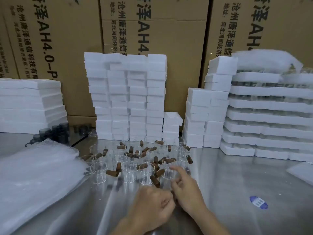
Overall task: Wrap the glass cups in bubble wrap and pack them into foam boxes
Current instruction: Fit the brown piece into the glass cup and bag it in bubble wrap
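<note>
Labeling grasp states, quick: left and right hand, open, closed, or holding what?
Left hand: fingers curled, blurred; cannot tell if it holds anything.
Right hand: open, index finger out toward a glass cup, holding nothing.

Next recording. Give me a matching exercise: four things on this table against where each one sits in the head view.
Things:
1. bubble wrap sheets
2. clear glass cups
3. blue sticker
4. dark cups

Places:
A. front right
B. back left
C. middle
D. front left

Pairs: 1-D, 2-C, 3-A, 4-B
</note>
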The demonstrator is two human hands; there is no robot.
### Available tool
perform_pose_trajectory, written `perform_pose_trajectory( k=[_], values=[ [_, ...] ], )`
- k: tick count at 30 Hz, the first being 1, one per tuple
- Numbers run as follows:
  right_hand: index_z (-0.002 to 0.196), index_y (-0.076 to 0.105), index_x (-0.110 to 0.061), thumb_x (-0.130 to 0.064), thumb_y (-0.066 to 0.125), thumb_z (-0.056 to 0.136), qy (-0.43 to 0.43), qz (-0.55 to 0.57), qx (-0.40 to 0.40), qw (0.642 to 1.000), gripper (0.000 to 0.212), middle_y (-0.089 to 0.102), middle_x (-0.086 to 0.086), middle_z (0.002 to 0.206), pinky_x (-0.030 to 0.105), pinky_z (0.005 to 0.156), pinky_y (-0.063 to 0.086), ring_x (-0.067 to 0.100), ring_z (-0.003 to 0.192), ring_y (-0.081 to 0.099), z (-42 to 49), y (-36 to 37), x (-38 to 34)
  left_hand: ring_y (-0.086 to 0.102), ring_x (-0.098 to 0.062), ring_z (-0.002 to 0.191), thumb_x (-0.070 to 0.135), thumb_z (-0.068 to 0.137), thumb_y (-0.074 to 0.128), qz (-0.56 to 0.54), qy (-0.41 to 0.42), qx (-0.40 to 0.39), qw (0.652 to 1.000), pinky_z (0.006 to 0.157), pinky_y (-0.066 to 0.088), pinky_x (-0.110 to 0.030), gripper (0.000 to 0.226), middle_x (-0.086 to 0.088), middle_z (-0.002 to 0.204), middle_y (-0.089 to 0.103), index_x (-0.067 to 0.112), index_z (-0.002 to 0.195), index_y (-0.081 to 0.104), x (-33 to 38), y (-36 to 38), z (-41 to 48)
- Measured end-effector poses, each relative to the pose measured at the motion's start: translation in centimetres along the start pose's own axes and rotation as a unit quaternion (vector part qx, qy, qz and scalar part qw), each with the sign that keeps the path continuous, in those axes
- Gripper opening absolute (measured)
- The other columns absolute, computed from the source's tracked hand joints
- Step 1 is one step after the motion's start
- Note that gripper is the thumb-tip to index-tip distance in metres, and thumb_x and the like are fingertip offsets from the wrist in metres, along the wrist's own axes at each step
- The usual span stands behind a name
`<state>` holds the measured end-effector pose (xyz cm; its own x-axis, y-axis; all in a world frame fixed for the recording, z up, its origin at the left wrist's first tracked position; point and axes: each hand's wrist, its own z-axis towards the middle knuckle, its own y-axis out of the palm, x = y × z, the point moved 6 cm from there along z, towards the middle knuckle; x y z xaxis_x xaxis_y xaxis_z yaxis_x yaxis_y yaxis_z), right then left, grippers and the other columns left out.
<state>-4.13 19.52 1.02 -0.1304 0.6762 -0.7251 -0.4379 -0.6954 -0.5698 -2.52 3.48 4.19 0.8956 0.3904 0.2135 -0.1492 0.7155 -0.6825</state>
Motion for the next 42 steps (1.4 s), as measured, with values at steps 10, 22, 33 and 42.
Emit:
perform_pose_trajectory(
  k=[10,22,33,42],
  values=[
    [0.149,0.013,-0.074,-0.056,0.017,0.082,-0.064,-0.178,-0.112,0.975,0.07,0.057,-0.019,0.128,0.034,0.089,0.051,0.011,0.113,0.061,-0.1,1.8,-2.3,0.037,-0.022,0.047,0.022,0.087,0.064,-0.033,-0.093,-0.007,0.995,0.053,0.031,-0.036,0.044,-0.001,0.049,0.03,0.015,0.061,0.029,-2.1,0.2,-0.1],
    [0.119,0.045,-0.046,-0.041,0.055,0.095,-0.064,-0.187,-0.039,0.98,0.026,0.064,-0.016,0.101,0.036,0.078,0.053,0.008,0.087,0.061,-0.3,1.1,-2.1,0.039,-0.023,0.048,0.019,0.09,0.064,-0.054,-0.105,0.021,0.993,0.052,0.04,-0.043,0.048,-0.001,0.051,0.027,0.018,0.062,0.025,-2.2,0.3,0.0],
    [0.086,0.057,-0.037,-0.035,0.073,0.091,0.048,-0.01,0.086,0.995,0.018,0.069,-0.02,0.073,0.015,0.057,0.044,0.002,0.066,0.065,0.5,-0.8,1.0,0.029,-0.014,0.048,0.033,0.092,0.058,-0.081,-0.13,0.033,0.988,0.052,0.026,-0.025,0.046,0.0,0.052,0.028,0.023,0.061,0.025,-2.4,0.5,0.1],
    [0.078,0.068,-0.015,-0.019,0.079,0.089,0.144,0.17,0.153,0.963,0.016,0.074,0.004,0.064,0.054,0.073,0.063,0.023,0.062,0.073,0.3,-2.8,3.3,0.029,-0.015,0.05,0.035,0.097,0.061,-0.106,-0.161,0.032,0.981,0.053,0.029,-0.031,0.048,-0.001,0.054,0.03,0.02,0.064,0.029,-3.3,1.0,-0.2]
  ],
)
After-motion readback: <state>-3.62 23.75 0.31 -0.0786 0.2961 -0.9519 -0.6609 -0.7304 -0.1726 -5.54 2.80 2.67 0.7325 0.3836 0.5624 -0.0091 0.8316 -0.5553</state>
